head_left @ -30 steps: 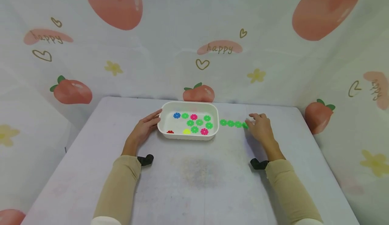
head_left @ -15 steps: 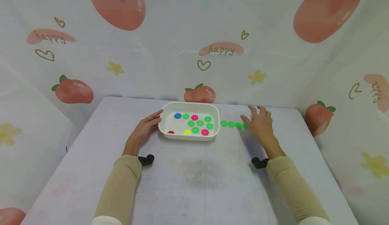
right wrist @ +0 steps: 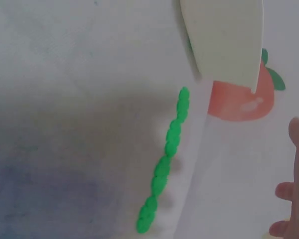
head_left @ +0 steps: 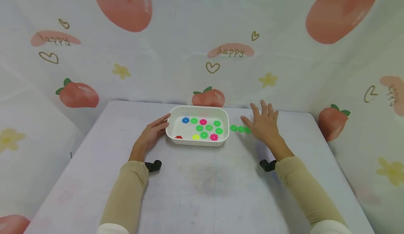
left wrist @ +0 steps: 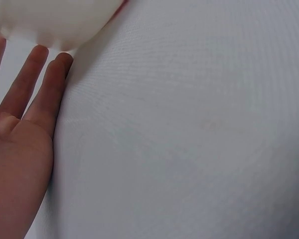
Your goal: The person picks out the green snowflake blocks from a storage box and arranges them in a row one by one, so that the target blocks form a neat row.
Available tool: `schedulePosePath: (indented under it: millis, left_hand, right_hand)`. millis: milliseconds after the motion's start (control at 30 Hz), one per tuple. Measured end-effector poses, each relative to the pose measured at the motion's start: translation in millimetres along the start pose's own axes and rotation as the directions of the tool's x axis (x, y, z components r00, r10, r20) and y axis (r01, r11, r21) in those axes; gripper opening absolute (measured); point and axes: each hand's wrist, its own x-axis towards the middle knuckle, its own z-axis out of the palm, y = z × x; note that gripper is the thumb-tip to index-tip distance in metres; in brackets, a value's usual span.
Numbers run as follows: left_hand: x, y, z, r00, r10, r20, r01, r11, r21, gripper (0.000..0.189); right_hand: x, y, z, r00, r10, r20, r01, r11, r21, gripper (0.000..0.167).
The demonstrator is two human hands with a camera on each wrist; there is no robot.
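Observation:
A white plastic tub (head_left: 197, 143) stands near the table's back edge, with several notched flower-shaped discs in it: mostly green ones (head_left: 209, 127), plus pink (head_left: 203, 122), blue (head_left: 185, 120), yellow (head_left: 196, 137) and red. My left hand (head_left: 150, 135) rests its straight fingers against the tub's left end; the left wrist view shows the fingertips (left wrist: 40, 49) at its wall. To the right of the tub lies a row of green discs (head_left: 237, 128), seen as several in line in the right wrist view. Above the row's right end my right hand (head_left: 264, 125) hovers, fingers spread, holding nothing.
The table (head_left: 205, 199) has a pale cover with a greyish smudge in the middle. Behind it hangs a white backdrop cloth (head_left: 164, 69) printed with peaches, hearts and flowers. A black camera mount (head_left: 153, 166) sits on each wrist.
My right hand has moved left and away over the row, its fingers spreading wider and covering the row's right end. The left hand has stayed against the tub.

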Motion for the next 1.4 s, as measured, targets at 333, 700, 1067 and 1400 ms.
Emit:
schedulePosePath:
  millis: [333, 700, 1067, 1400]
  left_hand:
    - [-0.2, -0.3, -1.2, 1.0, 0.011, 0.01, -0.011, 1.0, 0.004, 0.052]
    - [-1.6, -0.8, -1.2, 1.0, 0.026, 0.005, -0.026, 1.0, 0.01, 0.052]
    - [-0.1, -0.2, -1.9, 1.0, 0.021, 0.013, -0.021, 1.0, -0.001, 0.053]
    - [-6.1, 8.7, 2.4, 1.0, -0.006, 0.018, 0.007, 1.0, -0.028, 0.052]
  right_hand:
    - [10.4, -31, -4, 0.998, -0.045, 0.033, 0.047, 0.997, -0.068, 0.085]
    - [15.3, -57, 1, 0.993, -0.084, 0.079, 0.091, 0.991, -0.094, 0.088]
    - [19.9, -88, 14, 0.987, -0.14, 0.081, 0.143, 0.989, -0.036, 0.089]
    - [21.6, -118, 23, 0.975, -0.171, 0.143, 0.179, 0.983, -0.048, 0.087]
